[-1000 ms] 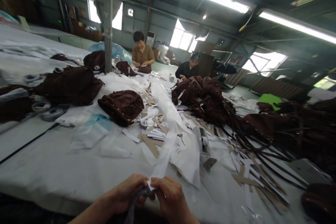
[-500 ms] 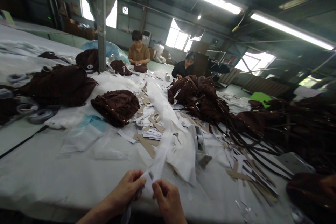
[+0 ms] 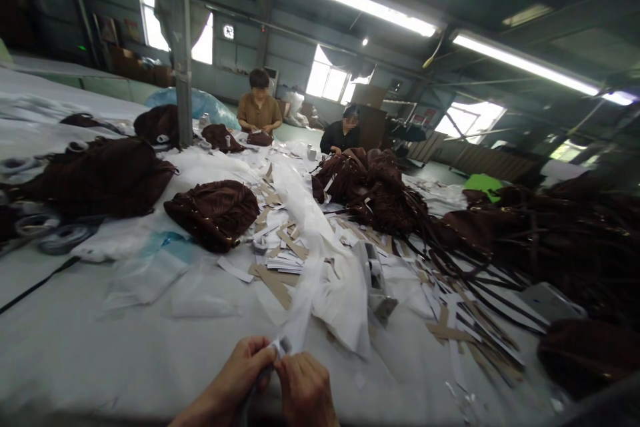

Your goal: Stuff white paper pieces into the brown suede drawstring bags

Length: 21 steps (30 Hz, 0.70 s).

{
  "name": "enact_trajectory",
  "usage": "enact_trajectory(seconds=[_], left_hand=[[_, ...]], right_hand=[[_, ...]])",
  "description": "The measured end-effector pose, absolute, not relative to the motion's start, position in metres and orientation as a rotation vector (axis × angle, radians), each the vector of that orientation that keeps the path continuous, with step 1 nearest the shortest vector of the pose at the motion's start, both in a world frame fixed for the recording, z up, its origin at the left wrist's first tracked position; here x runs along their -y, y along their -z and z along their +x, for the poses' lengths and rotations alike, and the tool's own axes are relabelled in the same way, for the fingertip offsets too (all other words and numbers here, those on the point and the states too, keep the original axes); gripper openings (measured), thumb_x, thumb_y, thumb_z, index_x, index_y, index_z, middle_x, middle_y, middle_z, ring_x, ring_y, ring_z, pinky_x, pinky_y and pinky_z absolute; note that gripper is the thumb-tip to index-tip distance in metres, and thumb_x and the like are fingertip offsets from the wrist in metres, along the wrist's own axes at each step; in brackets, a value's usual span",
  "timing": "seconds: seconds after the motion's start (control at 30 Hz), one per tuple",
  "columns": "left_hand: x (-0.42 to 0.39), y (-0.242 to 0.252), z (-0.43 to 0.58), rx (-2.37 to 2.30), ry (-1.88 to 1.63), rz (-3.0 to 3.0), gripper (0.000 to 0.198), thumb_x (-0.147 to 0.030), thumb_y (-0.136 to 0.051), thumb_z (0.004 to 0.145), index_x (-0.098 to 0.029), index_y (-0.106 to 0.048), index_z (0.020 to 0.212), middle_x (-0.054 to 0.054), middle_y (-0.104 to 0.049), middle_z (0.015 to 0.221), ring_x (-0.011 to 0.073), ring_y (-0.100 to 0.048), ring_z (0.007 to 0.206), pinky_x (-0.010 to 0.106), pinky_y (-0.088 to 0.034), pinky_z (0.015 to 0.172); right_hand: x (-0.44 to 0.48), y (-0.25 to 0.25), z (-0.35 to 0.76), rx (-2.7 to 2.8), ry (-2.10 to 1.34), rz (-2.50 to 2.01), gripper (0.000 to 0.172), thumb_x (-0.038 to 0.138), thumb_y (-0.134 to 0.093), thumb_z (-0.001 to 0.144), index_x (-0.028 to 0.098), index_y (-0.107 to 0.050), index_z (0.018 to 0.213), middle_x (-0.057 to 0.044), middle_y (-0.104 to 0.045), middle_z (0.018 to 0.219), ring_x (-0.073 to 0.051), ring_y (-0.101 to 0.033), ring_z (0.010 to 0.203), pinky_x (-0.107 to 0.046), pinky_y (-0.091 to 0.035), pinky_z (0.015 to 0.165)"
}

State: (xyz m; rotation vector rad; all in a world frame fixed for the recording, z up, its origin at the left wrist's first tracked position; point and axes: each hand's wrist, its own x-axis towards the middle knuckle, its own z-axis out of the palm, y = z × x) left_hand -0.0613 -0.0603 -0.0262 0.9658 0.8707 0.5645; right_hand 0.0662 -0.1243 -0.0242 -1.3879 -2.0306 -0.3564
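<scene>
At the table's near edge, my left hand pinches a small white strip with a grey patch between thumb and fingers. My right hand presses closed against the strip's near side, its knuckles turned up and its fingertips hidden. A greyish band hangs below my left hand, too blurred to name. Just beyond my hands lies a long sheet of thin white wrapping. A brown gathered bag rests farther back on the left.
White and tan paper strips are scattered mid-table. A grey metal tape dispenser stands right of the wrapping. Brown bags with long straps pile up on the right. A metal post rises at left. Two people sit across the table.
My right hand has moved in toward my left and turned knuckles-up, closing the gap at the white strip. The hand on the brown bag at far right has left view.
</scene>
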Motion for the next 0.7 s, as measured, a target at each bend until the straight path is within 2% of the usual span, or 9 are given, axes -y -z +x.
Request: enact_trajectory(seconds=[0.07,0.13,0.27,0.37,0.53,0.7], left_hand=[[0.062,0.025,-0.063,-0.832,-0.588,0.982,0.043,-0.058,-0.062,0.065,-0.016,-0.052,0.066,-0.008,-0.041,0.042,0.0048,-0.032,0.034,0.017,-0.021,0.036],[0.064,0.024,-0.064,-0.784,-0.627,1.018,0.043,-0.058,-0.062,0.069,-0.015,-0.053,0.069,-0.008,-0.043,0.045,0.0046,-0.033,0.035,0.017,-0.022,0.037],[0.065,0.026,-0.066,-0.749,-0.677,1.047,0.043,-0.058,-0.062,0.071,-0.015,-0.055,0.071,-0.006,-0.048,0.050,0.0041,-0.035,0.037,0.017,-0.024,0.037],[0.065,0.029,-0.066,-0.735,-0.679,1.051,0.044,-0.058,-0.061,0.072,-0.015,-0.054,0.072,-0.005,-0.051,0.052,0.0040,-0.036,0.037,0.017,-0.024,0.037],[0.065,0.031,-0.068,-0.772,-0.645,1.021,0.049,-0.065,-0.061,0.068,-0.016,-0.052,0.070,-0.006,-0.047,0.043,0.0059,-0.038,0.034,0.017,-0.021,0.035],[0.063,0.034,-0.071,-0.861,-0.670,1.042,0.053,-0.069,-0.059,0.066,-0.018,-0.047,0.065,-0.010,-0.039,0.043,0.0044,-0.033,0.031,0.017,-0.021,0.032]], right_hand=[[0.126,0.027,0.066,1.920,0.228,-1.418,0.038,0.021,-0.034,0.097,0.018,-0.055,0.065,-0.002,-0.059,0.054,-0.014,-0.054,0.049,-0.027,-0.031,0.050],[0.127,0.029,0.066,1.702,-0.098,-1.560,0.041,0.034,-0.037,0.097,0.018,-0.055,0.063,-0.002,-0.059,0.052,-0.013,-0.054,0.047,-0.025,-0.034,0.048],[0.126,0.029,0.059,1.264,-0.755,-1.782,0.054,0.060,-0.042,0.087,0.017,-0.058,0.059,-0.002,-0.060,0.047,-0.012,-0.052,0.040,-0.023,-0.035,0.043],[0.124,0.023,0.053,1.116,-0.906,-1.798,0.061,0.070,-0.039,0.081,0.017,-0.056,0.055,-0.003,-0.058,0.042,-0.012,-0.048,0.035,-0.022,-0.033,0.038],[0.120,0.006,0.049,1.006,-1.066,-1.698,0.057,0.072,-0.050,0.073,0.017,-0.054,0.056,0.000,-0.056,0.044,-0.009,-0.042,0.032,-0.020,-0.029,0.033],[0.118,0.000,0.048,1.161,-1.050,-1.709,0.060,0.067,-0.045,0.081,0.018,-0.053,0.048,0.001,-0.051,0.039,-0.009,-0.041,0.031,-0.020,-0.029,0.036]])
